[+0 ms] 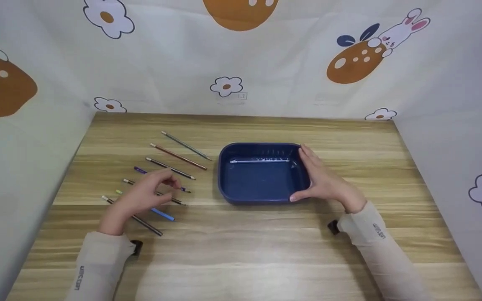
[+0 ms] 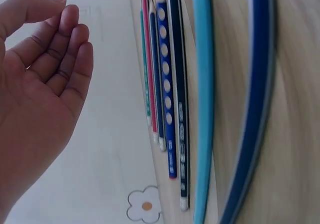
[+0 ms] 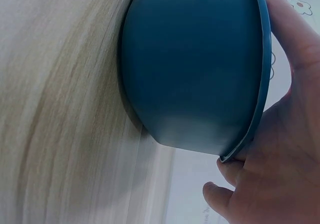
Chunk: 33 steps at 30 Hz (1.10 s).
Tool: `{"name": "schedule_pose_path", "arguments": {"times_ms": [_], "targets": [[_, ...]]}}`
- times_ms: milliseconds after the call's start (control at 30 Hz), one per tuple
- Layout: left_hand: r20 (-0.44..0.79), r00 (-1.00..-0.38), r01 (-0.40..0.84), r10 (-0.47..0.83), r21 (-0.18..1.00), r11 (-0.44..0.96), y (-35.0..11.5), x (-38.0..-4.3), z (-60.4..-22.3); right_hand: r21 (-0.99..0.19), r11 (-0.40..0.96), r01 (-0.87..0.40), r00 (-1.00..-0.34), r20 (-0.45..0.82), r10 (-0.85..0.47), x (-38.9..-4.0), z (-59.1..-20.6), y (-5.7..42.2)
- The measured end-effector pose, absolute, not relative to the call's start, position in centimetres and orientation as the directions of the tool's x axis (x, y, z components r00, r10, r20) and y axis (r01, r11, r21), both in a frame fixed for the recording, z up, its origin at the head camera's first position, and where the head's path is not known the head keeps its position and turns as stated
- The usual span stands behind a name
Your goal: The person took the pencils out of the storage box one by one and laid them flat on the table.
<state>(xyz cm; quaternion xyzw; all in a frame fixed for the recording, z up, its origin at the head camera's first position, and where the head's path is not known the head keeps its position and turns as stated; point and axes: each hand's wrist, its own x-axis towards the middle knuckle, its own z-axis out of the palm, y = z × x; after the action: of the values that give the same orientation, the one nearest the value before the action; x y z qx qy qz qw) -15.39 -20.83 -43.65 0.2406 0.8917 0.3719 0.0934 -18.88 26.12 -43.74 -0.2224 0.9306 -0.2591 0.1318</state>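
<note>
My left hand (image 1: 144, 194) hovers over several pencils on the table, its fingers loosely curled with nothing between them. In the left wrist view a blue pencil with pale dots (image 2: 167, 87), a dark pencil with white lettering (image 2: 181, 119) and a light blue pencil (image 2: 203, 84) lie in a row, all apart from the hand. Farther back are a teal pencil (image 1: 186, 145) and a reddish pencil (image 1: 178, 156). With thumb and fingers spread, my right hand (image 1: 326, 184) grips the right end of a dark blue plastic box (image 1: 262, 179), which holds nothing. The right wrist view shows the box's outer wall (image 3: 192, 69).
The wooden table (image 1: 241, 251) carries the box and pencils. A white cloth (image 1: 174, 62) printed with flowers and rabbits hangs behind it and along both sides. Small black devices (image 1: 137, 247) sit at both wrists.
</note>
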Motion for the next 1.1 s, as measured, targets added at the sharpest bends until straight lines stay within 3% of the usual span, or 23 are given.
{"name": "schedule_pose_path", "arguments": {"times_ms": [600, 1100], "targets": [[0.133, -0.779, 0.492, 0.612, 0.735, 0.467, -15.0, -17.8, -43.2, -0.553, 0.758, -0.344, -0.870, -0.115, -0.479, -18.9, -43.9, 26.2], [0.103, -0.729, 0.498, 0.676, 0.757, 0.422, -10.5, -19.9, -43.6, -0.554, 0.757, -0.345, -0.874, -0.105, -0.475, -18.9, -44.0, 26.2]]}}
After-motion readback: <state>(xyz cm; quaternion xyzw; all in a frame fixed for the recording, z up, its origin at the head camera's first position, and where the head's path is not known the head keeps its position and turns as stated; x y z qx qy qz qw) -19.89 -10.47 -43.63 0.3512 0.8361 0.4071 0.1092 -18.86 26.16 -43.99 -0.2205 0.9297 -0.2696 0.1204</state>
